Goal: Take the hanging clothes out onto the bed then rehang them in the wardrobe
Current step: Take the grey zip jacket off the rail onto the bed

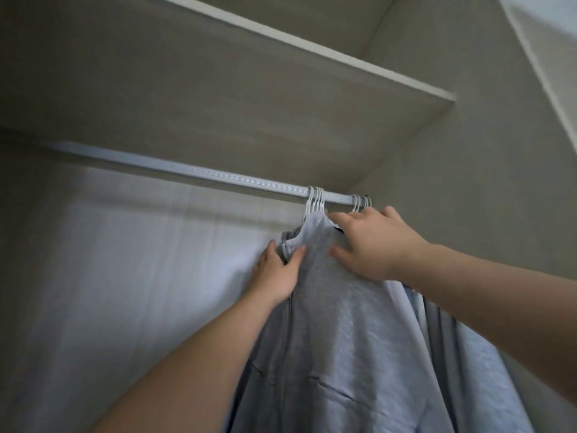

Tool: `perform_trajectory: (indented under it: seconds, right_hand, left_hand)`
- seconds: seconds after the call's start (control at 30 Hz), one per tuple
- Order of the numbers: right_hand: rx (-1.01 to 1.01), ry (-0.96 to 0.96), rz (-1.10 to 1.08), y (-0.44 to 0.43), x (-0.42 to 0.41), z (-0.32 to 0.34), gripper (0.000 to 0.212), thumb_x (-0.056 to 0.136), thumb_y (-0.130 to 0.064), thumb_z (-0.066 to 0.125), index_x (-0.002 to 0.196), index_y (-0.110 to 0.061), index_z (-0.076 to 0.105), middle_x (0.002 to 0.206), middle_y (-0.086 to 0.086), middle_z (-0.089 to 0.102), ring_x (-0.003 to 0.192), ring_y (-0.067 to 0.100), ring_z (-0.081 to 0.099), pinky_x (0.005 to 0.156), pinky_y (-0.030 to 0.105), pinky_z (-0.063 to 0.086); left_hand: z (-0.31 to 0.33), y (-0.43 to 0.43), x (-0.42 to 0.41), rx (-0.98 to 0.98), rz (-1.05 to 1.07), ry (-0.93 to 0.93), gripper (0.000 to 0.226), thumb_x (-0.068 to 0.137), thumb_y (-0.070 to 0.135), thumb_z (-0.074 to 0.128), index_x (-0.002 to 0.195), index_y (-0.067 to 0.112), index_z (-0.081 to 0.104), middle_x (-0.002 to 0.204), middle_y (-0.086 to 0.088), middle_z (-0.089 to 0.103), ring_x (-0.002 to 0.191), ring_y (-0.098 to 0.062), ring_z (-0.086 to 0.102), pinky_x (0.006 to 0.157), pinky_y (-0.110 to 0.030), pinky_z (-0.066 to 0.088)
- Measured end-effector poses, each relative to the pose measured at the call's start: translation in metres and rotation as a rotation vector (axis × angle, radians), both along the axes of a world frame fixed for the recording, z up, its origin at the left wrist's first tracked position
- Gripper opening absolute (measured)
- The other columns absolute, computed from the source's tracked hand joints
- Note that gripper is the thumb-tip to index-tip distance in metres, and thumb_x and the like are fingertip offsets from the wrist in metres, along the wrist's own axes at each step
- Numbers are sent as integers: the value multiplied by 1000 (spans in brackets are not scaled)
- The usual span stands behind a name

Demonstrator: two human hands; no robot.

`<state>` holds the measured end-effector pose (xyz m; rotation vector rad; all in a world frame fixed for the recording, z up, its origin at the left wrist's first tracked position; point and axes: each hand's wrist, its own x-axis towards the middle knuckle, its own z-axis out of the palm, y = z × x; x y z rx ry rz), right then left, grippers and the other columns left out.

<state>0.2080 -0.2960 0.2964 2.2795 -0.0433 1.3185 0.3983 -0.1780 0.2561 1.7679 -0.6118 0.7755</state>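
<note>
Clothes [337, 339], grey and pale blue, hang bunched at the right end of the wardrobe rail, held between both hands. The left grip [278, 270] pinches the folded neck edges of the bunch, with the thumb on the front of the nearest grey garment and the fingers tucked behind. The right grip [374, 245] is released and lies flat over the top of that garment, fingers spread and straight, the forefinger reaching toward the hooks. Just above, white hangers [315, 203] hook over the rail [187, 171] in two close clusters. A shelf [281, 89] runs above the rail, and the wardrobe's side wall [468, 151] stands just right of the clothes.
</note>
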Motion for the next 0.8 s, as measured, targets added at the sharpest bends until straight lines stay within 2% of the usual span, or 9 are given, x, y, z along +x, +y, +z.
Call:
perform_trajectory:
  seconds: [0.1,0.17,0.23,0.4,0.5,0.57,0.63,0.73,0.8]
  right_hand:
    - [-65,-30,-101,8,13,5,32,92,-45,45,112,-21,51,119,2,58,114,26,50,79,37,23]
    - [-86,-44,-153,13,21,10,26,93,-35,48,111,-18,55,118,5,55,114,28,51,79,36,24]
    - [-42,-55,-165,19,28,15,23,93,-23,48,111,-12,58,119,11,54,113,33,52,81,36,33]
    - [62,-88,-219,32,43,24,24,92,-5,45,110,-4,60,116,16,58,105,38,59,71,36,39]
    - [136,-71,-201,40,46,25,23,91,-7,44,108,-6,59,113,16,59,97,37,62,67,36,42]
    - [169,-64,-189,45,46,28,10,90,-12,45,91,-11,55,109,13,59,84,33,57,66,35,41]
    - [217,-50,-179,50,48,30,9,90,-16,46,81,-14,46,109,12,57,78,29,50,67,34,41]
    - [258,-38,-183,51,54,32,17,92,-20,47,104,-12,55,114,10,58,94,31,58,71,34,41]
    - [280,-53,-178,50,57,33,13,92,-22,48,102,-15,53,107,8,58,92,30,57,70,35,41]
  left_hand:
    - [9,-12,21,-69,-121,-14,81,85,72,50,144,16,44,142,-11,56,133,-32,49,109,-44,40]
    - [12,-19,32,-102,-171,-15,78,85,72,50,139,15,49,135,-11,60,126,-32,56,105,-44,44]
    - [13,-24,41,-88,-176,-21,75,87,72,45,138,18,51,134,-12,62,124,-31,57,104,-44,46]
    - [15,-30,54,-40,-162,-41,86,82,80,34,143,22,49,141,-8,58,130,-29,53,108,-43,41]
    - [13,-29,55,-50,-194,-34,82,85,78,36,143,22,50,142,-7,57,131,-28,52,109,-44,40]
    - [12,-27,55,-67,-227,-61,78,90,73,37,148,21,44,147,-6,52,136,-27,47,112,-43,37]
    - [11,-24,53,-72,-263,-83,77,93,68,38,153,19,36,154,-5,44,142,-23,40,117,-41,32]
    - [11,-21,51,-78,-298,-74,75,96,64,38,157,20,28,160,-2,35,147,-20,32,120,-40,26]
    - [11,-19,50,-75,-294,-69,74,97,63,38,156,21,29,159,-2,37,146,-21,34,119,-40,27]
